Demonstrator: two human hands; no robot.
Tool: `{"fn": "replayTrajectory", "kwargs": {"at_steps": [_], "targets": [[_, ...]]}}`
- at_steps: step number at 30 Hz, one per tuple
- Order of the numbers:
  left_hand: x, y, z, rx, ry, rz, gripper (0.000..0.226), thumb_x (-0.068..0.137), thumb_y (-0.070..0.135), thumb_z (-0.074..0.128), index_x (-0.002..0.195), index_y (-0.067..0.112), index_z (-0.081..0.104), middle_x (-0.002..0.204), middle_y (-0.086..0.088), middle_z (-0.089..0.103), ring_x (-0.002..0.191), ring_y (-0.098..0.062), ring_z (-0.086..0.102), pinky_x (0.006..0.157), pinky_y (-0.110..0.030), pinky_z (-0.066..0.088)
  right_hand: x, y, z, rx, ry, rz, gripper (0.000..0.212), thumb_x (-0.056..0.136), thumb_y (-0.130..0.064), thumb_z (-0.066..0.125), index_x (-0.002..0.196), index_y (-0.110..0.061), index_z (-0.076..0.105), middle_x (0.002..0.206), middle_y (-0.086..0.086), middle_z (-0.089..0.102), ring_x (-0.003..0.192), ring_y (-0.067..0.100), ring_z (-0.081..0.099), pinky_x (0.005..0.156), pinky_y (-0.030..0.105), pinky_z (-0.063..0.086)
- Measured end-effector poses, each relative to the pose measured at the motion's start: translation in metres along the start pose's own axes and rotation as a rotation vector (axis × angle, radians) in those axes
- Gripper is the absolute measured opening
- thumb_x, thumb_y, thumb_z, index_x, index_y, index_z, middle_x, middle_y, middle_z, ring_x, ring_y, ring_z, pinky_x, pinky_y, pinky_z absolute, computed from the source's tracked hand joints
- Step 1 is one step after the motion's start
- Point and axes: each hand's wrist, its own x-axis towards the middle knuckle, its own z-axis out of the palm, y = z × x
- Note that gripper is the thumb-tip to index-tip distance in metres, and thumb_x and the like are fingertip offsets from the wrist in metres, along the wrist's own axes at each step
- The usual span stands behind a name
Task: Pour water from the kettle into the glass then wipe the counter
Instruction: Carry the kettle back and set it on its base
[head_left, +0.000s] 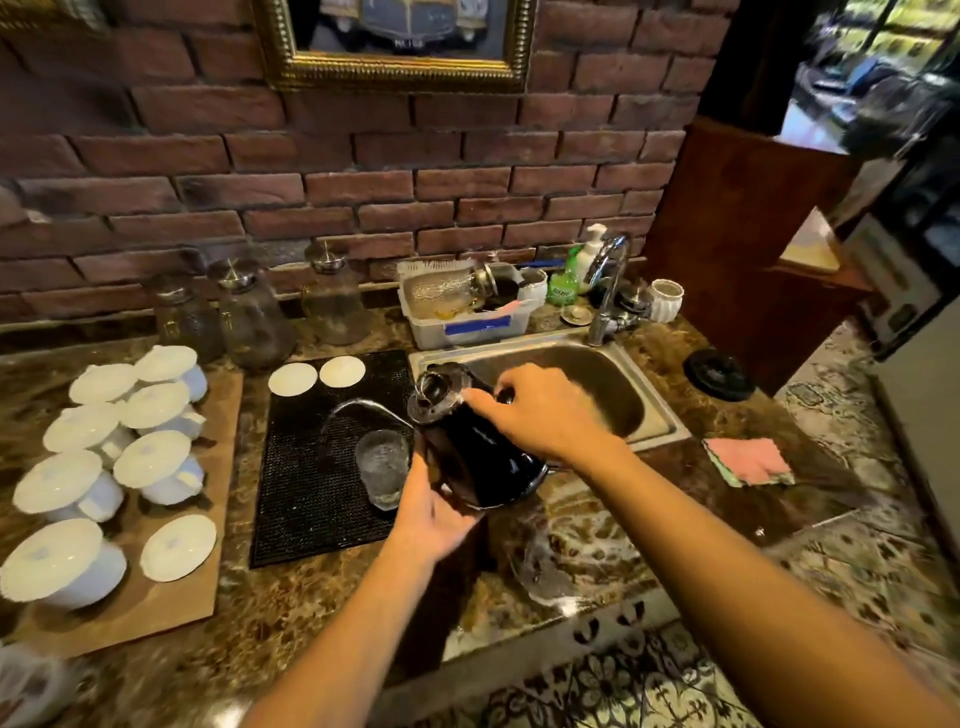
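Pour | right grip (540, 410) clamped on kettle (483, 462) handle, left grip (431, 514) cupping its base | glass (382, 465) just left of left grip | advice: tilt slowly, aim inside rim

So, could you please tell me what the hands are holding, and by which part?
The kettle: the right hand grips its handle, and the left hand cups its base.

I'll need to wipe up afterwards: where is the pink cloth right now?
In the head view, the folded pink cloth lies on the brown marbled counter at the right, just past the steel sink and its near right corner.
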Motion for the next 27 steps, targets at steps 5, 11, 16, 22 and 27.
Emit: {"fn": "replayTrajectory", "kwargs": {"at_steps": [5, 11, 16, 22, 27], "targets": [[-0.032, -0.012, 0.022, 0.083, 0.011, 0.051, 0.062, 0.091, 0.062, 0.056, 0.121, 0.009, 0.069, 0.104, -0.018, 0.078, 0.106, -0.036, 0.067, 0.094, -0.049, 0.052, -0.029, 0.053, 0.017, 0.258, 0.020, 0.078, 0.064, 0.095, -0.057, 0.059, 0.066, 0.000, 0.061, 0.056, 0.011, 0.058, 0.054, 0.023, 0.054, 0.053, 0.035, 0.034], [-0.040, -0.035, 0.036, 0.152, 0.101, 0.101, 0.059, 0.086, 0.056, 0.069, 0.121, 0.008, 0.069, 0.109, -0.021, 0.076, 0.117, -0.038, 0.065, 0.108, -0.052, 0.047, -0.055, 0.091, 0.018, 0.400, 0.024, 0.067, 0.045, 0.096, -0.048, 0.063, 0.066, -0.014, 0.062, 0.065, 0.008, 0.065, 0.065, 0.022, 0.061, 0.061, 0.035, 0.040], [-0.038, -0.046, 0.051, 0.229, 0.158, 0.152, 0.065, 0.077, 0.058, 0.077, 0.122, 0.012, 0.069, 0.122, -0.015, 0.072, 0.118, -0.034, 0.065, 0.107, -0.049, 0.050, -0.066, 0.115, 0.010, 0.509, 0.028, 0.085, 0.048, 0.086, -0.065, 0.055, 0.065, -0.022, 0.057, 0.064, -0.004, 0.061, 0.066, 0.016, 0.059, 0.062, 0.033, 0.040], [-0.035, -0.060, 0.078, 0.330, 0.090, 0.181, 0.041, 0.093, 0.052, 0.062, 0.097, 0.012, 0.070, 0.088, -0.012, 0.074, 0.089, -0.027, 0.064, 0.073, -0.042, 0.054, -0.086, 0.133, -0.019, 0.610, 0.056, 0.099, 0.040, 0.098, -0.046, 0.062, 0.080, -0.010, 0.066, 0.078, 0.009, 0.071, 0.069, 0.014, 0.059, 0.066, 0.032, 0.044], [-0.025, -0.068, 0.101, 0.327, 0.090, 0.205, 0.064, 0.076, 0.058, 0.077, 0.124, 0.017, 0.067, 0.126, -0.013, 0.064, 0.115, -0.033, 0.059, 0.100, -0.052, 0.052, -0.092, 0.159, -0.040, 0.694, 0.115, 0.114, 0.035, 0.097, -0.046, 0.062, 0.086, -0.013, 0.066, 0.084, 0.012, 0.067, 0.077, 0.022, 0.061, 0.075, 0.040, 0.049]]}}
